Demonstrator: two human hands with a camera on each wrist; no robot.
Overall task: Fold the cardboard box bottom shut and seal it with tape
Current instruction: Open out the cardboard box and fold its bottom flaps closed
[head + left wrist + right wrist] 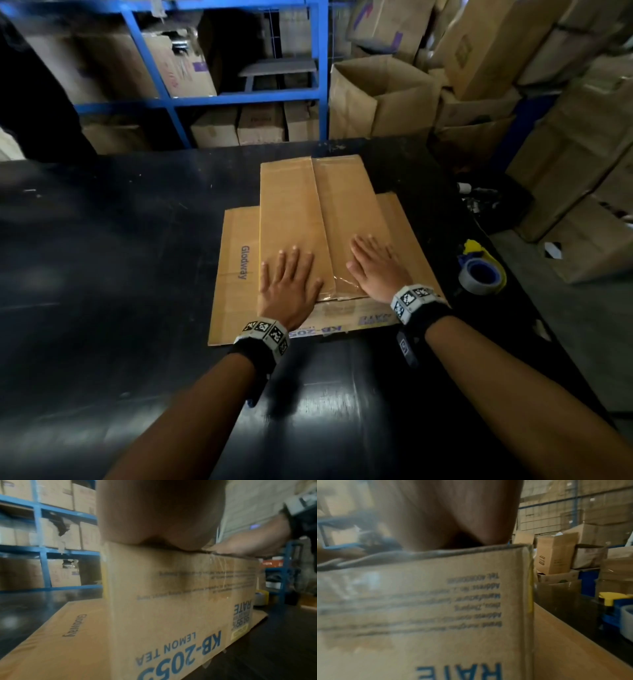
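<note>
A brown cardboard box (294, 212) printed "KB-205 LEMON TEA" stands upside down on the black table (102, 246). Its two bottom flaps are folded shut on top, and clear tape (344, 286) shines along the seam between them. My left hand (289, 277) lies flat with straight fingers on the left flap near its front edge. On the right flap my right hand (375, 267) presses flat, beside the seam. Lower flaps spread out on the table, one reading "Glodway" (245, 260). The left wrist view shows the box side (171, 601) under my palm (159, 513).
A blue and yellow tape dispenser (481, 274) with a roll lies on the table right of the box, also in the right wrist view as the dispenser (618, 612). Blue shelving (239, 99) with cartons stands behind the table. An open carton (380, 96) and carton stacks (582, 137) crowd the right.
</note>
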